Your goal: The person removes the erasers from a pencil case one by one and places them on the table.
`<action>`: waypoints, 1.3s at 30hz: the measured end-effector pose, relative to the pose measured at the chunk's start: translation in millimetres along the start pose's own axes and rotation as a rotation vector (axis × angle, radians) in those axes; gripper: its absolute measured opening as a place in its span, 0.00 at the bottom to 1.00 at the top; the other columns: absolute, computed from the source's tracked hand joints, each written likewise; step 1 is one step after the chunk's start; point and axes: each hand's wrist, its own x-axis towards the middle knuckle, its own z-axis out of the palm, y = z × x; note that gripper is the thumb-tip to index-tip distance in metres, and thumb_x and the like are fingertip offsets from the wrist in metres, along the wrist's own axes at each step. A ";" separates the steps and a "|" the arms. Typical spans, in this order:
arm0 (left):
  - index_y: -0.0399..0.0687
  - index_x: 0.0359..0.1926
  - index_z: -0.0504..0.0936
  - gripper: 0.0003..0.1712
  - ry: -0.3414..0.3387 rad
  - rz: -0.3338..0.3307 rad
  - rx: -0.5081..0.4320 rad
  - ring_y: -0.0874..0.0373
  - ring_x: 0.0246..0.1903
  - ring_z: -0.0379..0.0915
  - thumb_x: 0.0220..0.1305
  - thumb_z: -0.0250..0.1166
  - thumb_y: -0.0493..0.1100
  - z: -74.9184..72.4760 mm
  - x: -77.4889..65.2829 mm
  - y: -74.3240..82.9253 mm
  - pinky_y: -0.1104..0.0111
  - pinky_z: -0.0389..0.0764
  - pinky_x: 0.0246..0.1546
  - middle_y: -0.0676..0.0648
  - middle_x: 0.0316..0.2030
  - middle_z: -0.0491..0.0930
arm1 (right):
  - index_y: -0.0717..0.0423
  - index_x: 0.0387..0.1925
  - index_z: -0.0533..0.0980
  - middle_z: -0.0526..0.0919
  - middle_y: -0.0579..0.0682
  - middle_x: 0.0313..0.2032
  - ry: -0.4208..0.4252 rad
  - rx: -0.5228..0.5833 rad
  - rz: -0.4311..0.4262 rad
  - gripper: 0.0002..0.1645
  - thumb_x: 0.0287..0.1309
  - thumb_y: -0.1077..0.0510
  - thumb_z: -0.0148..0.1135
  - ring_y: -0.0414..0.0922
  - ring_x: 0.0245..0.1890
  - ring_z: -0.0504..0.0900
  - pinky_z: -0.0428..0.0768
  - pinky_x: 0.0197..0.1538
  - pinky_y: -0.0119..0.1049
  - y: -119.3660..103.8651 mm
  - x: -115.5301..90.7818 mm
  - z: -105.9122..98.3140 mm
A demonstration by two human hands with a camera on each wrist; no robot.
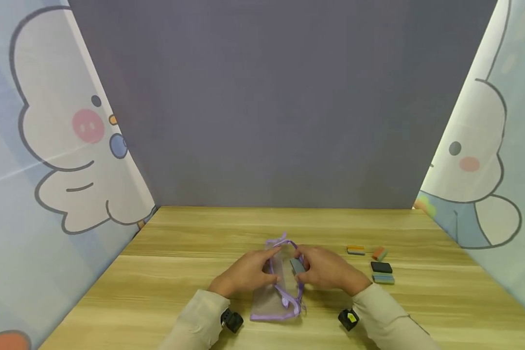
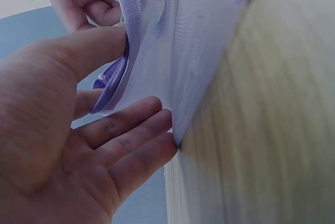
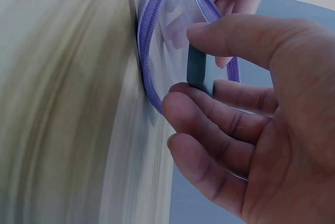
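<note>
A see-through mesh zipper pouch (image 1: 266,302) with purple trim lies on the table, its zipper side spread open between both hands. My left hand (image 1: 250,271) pinches the purple zipper edge (image 2: 132,17) between thumb and index finger, while its other fingers rest against the mesh. Between the thumb and fingers of my right hand (image 1: 325,270) is a small dark grey-green block (image 3: 199,69). That block is held at the pouch's opening, in front of the mesh in the right wrist view.
To the right lie several small blocks: an orange-and-grey one (image 1: 356,250), a red-and-green one (image 1: 379,253), a black one (image 1: 381,267) and a blue-green one (image 1: 383,278). A grey panel (image 1: 271,107) stands behind the wooden table (image 1: 166,272); printed curtains flank both sides.
</note>
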 end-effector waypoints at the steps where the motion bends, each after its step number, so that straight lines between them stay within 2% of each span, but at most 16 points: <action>1: 0.47 0.75 0.64 0.45 0.002 0.005 0.008 0.62 0.37 0.74 0.61 0.73 0.49 -0.5 1.4 0.8 0.70 0.76 0.38 0.52 0.47 0.80 | 0.58 0.54 0.76 0.75 0.37 0.28 0.007 -0.002 0.005 0.29 0.52 0.52 0.74 0.35 0.24 0.72 0.74 0.30 0.35 0.1 -0.5 -1.1; 4: 0.46 0.74 0.66 0.44 0.013 0.008 0.038 0.62 0.39 0.73 0.60 0.73 0.50 -1.2 4.4 2.7 0.70 0.75 0.41 0.52 0.50 0.80 | 0.58 0.54 0.76 0.74 0.37 0.27 0.020 -0.009 0.003 0.29 0.53 0.52 0.74 0.35 0.24 0.72 0.73 0.30 0.35 0.1 -1.2 -3.2; 9: 0.47 0.75 0.65 0.45 0.000 -0.016 0.036 0.61 0.39 0.74 0.60 0.73 0.52 -1.1 5.0 2.5 0.70 0.75 0.41 0.54 0.48 0.80 | 0.58 0.55 0.76 0.74 0.37 0.27 0.010 -0.019 0.004 0.29 0.53 0.51 0.74 0.35 0.24 0.71 0.73 0.30 0.35 -0.9 -0.5 -5.2; 12: 0.47 0.76 0.63 0.46 -0.003 -0.021 0.027 0.62 0.36 0.74 0.61 0.73 0.52 -2.6 5.3 1.7 0.70 0.76 0.38 0.55 0.43 0.79 | 0.58 0.55 0.76 0.75 0.37 0.28 0.007 -0.028 0.003 0.30 0.54 0.51 0.74 0.35 0.25 0.72 0.73 0.32 0.36 -1.1 0.9 -8.3; 18: 0.46 0.75 0.64 0.46 -0.005 -0.011 0.048 0.65 0.36 0.73 0.60 0.73 0.51 -2.9 5.5 2.2 0.71 0.76 0.38 0.55 0.42 0.80 | 0.58 0.55 0.76 0.76 0.36 0.27 0.006 -0.016 -0.002 0.28 0.55 0.51 0.73 0.34 0.25 0.73 0.75 0.33 0.36 0.0 -2.9 -9.7; 23: 0.45 0.75 0.64 0.46 -0.019 -0.013 0.014 0.66 0.29 0.71 0.61 0.73 0.50 -2.4 6.4 2.4 0.72 0.75 0.31 0.56 0.33 0.77 | 0.58 0.55 0.76 0.77 0.35 0.27 0.014 -0.019 -0.001 0.29 0.55 0.50 0.73 0.33 0.25 0.74 0.76 0.33 0.36 2.8 -4.7 -8.1; 26: 0.45 0.75 0.64 0.46 -0.014 -0.016 0.010 0.66 0.31 0.71 0.61 0.73 0.50 -2.4 6.7 2.9 0.72 0.76 0.33 0.56 0.35 0.78 | 0.57 0.55 0.76 0.77 0.34 0.27 0.022 -0.019 -0.002 0.29 0.56 0.49 0.73 0.32 0.25 0.74 0.76 0.33 0.36 5.0 -5.1 -7.4; 33: 0.43 0.74 0.64 0.45 -0.011 -0.010 0.009 0.65 0.30 0.71 0.60 0.74 0.48 -1.9 6.0 3.8 0.72 0.75 0.34 0.55 0.32 0.77 | 0.56 0.55 0.76 0.77 0.35 0.27 0.029 0.008 -0.012 0.27 0.56 0.50 0.73 0.32 0.24 0.74 0.75 0.32 0.35 7.2 -7.4 -9.8; 39: 0.44 0.75 0.64 0.45 -0.014 -0.020 -0.005 0.65 0.33 0.72 0.61 0.74 0.49 -2.7 5.1 3.0 0.71 0.75 0.37 0.56 0.36 0.77 | 0.55 0.54 0.76 0.77 0.35 0.27 0.037 0.014 -0.014 0.26 0.57 0.51 0.73 0.32 0.24 0.74 0.75 0.32 0.34 8.9 -8.5 -13.1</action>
